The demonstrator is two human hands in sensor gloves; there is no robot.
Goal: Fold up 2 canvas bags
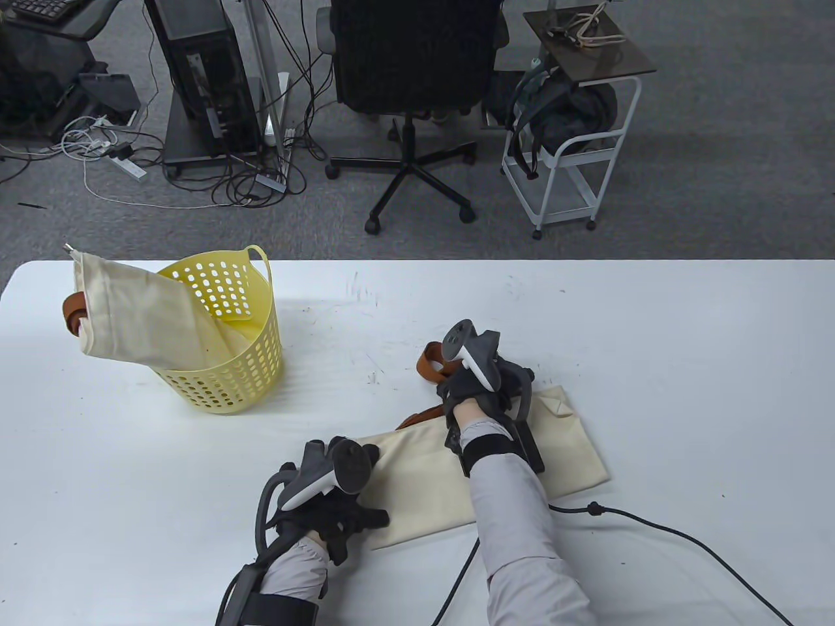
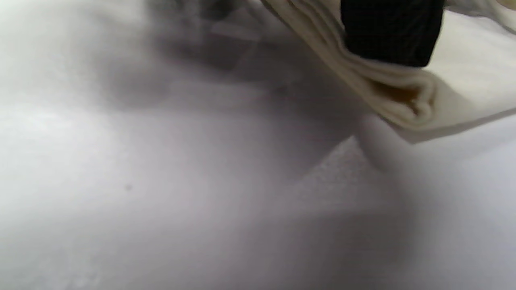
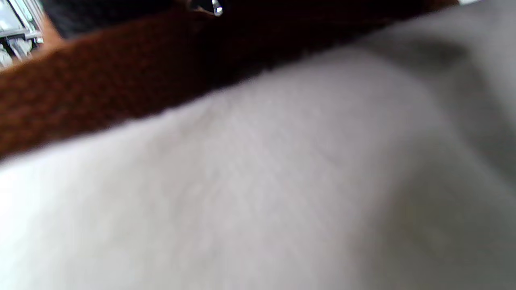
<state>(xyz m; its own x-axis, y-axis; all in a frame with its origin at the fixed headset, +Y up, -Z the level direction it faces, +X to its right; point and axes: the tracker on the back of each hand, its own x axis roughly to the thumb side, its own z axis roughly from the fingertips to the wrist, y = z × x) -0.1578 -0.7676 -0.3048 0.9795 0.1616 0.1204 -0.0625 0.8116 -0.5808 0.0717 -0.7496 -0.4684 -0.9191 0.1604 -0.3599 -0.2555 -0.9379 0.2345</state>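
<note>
cream canvas bag with brown webbing straps (image 1: 561,450) lies folded lengthwise on the white table (image 1: 685,339); left hand (image 1: 333,495) pinches its layered near-left corner, right hand (image 1: 479,385) grips the straps. judged light, limp, creasing easily; best held at corners and folded edges

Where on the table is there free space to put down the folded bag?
The table is bare right of the right hand, and between the yellow basket and the canvas bag. It is crowded near the bottom edge: left hand, a cable.
</note>
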